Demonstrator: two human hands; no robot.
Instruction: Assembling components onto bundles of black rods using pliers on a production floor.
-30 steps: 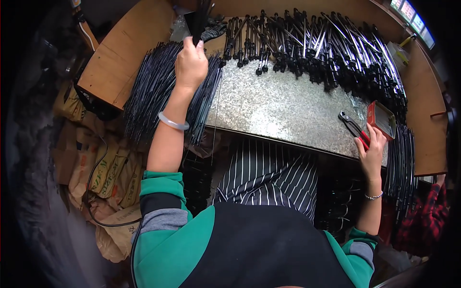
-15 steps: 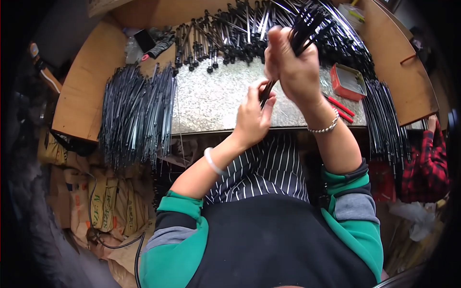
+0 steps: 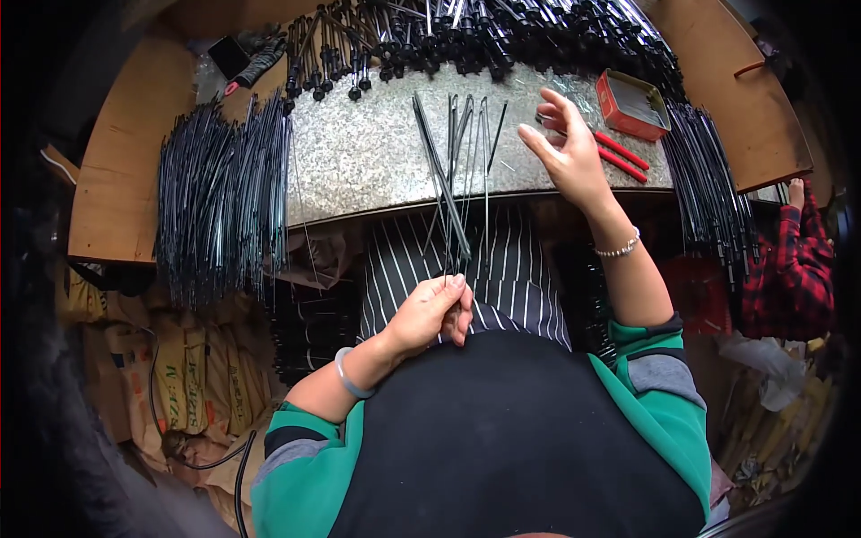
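While left hand [image 3: 430, 316] fingers pinch rods' [image 3: 457, 170] near ends | right hand [image 3: 567, 148] open beside tips

Bright, sharp centre; fisheye edges bend into dark vignette.

head view | worn on head, faces steeply down | near the lap, bench edge [image 3: 404, 211] ahead | fisheye bend

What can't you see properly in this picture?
- Head view: the lower ends of the thin black rods vanish inside the closed left hand.
- What lies in the red tin is too small to tell.
- The heap of rods at the far edge of the metal worktop is cut off by the top rim.
- The open right hand covers part of the worktop.
- The dark rim blurs the sacks.
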